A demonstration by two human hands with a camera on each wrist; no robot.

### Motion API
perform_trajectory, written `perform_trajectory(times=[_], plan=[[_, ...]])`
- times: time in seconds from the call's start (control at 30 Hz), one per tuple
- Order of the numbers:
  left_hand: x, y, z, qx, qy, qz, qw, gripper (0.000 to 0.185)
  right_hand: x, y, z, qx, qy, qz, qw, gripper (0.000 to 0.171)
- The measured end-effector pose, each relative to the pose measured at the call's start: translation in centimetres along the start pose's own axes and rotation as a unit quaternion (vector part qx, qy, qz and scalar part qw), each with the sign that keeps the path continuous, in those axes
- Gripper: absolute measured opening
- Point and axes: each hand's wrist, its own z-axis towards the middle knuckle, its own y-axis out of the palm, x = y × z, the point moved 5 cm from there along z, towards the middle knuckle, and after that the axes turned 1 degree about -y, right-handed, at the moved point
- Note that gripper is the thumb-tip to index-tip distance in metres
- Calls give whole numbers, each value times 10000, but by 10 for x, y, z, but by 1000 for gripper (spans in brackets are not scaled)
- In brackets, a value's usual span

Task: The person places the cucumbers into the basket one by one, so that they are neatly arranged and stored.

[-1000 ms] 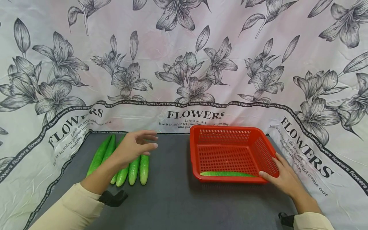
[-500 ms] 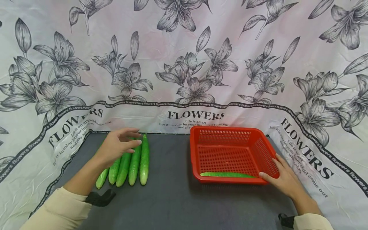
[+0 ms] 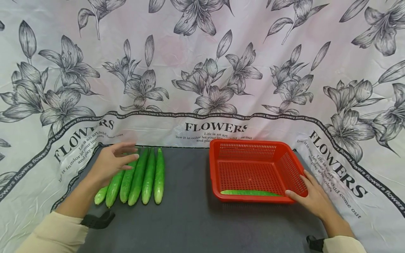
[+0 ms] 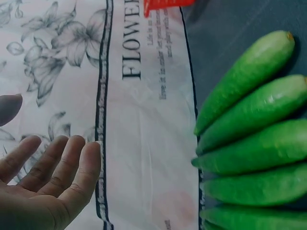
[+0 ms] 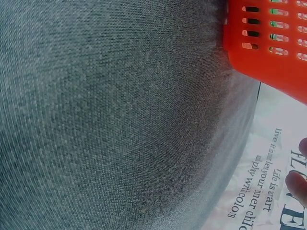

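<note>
Since a second ago your left hand (image 3: 109,163) has slid left along the cucumbers (image 3: 139,177) and now hovers, grip spread and empty, over the leftmost ones. Curl around one cucumber at its middle, lifting clear of its neighbours. Your right hand (image 3: 311,196) rests flat-fingered on the red basket (image 3: 286,165), near right corner, on the bench (image 3: 190,218); keep steadying it.

backdrop: white cloth (image 3: 202,70) printed with grey lilies and "FLOWERS", hanging beyond both hands
surface: dark grey felt mat (image 3: 186,218), spread beneath and between the hands
</note>
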Motion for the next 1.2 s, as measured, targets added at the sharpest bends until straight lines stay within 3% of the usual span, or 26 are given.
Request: perform_trajectory(times=[0.13, 0.37, 0.7, 1.2], plan=[[-8, -11, -1, 109, -65, 68, 9999, 57, 2, 1, 1, 23, 25, -32, 10000, 83], [-32, -33, -2, 431, -492, 127, 9978, 57, 1, 0, 0, 86, -79, -32, 9999, 82], [-58, -54, -3, 599, -753, 423, 9945, 63, -2, 0, -1, 129, -118, -25, 9998, 82], [-106, -76, -6, 884, -1538, 829, 9806, 75, -1, -1, 0, 12, -22, -33, 10000, 83]])
